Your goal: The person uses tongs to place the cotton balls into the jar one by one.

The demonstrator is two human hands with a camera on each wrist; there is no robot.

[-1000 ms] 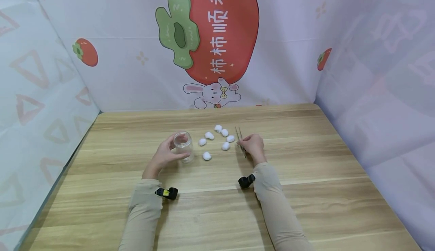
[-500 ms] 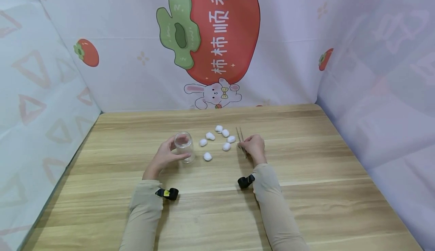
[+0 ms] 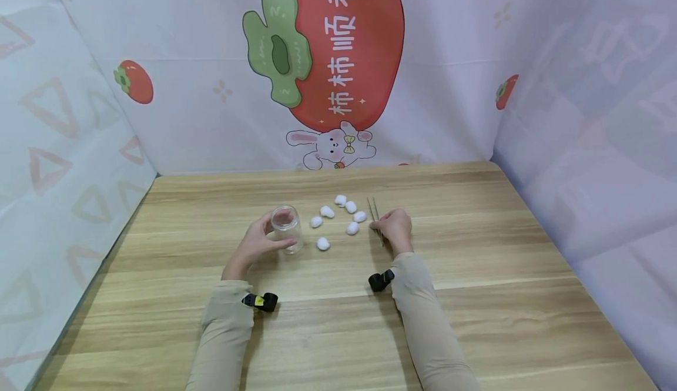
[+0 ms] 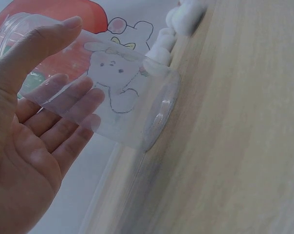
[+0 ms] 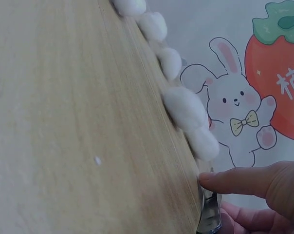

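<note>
The left hand (image 3: 257, 240) curls its fingers round a jar (image 3: 288, 234), mouth up, on the counter (image 3: 317, 326). The right hand (image 3: 395, 226), fingers pinching tweezers (image 5: 210, 214), is nearer the closest cotton ball (image 3: 359, 217), just left of the tweezers' spread prongs, which point away from the person.

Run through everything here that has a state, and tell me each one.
Clear cylindrical jar: upright, uncapped, nothing visible inside.
Silver metal tweezers: tips spread apart.
Seven white cotton-like balls: loose on the wooden tabletop.
Left hand: gripping the jar.
Right hand: pinching the tweezers.
</note>
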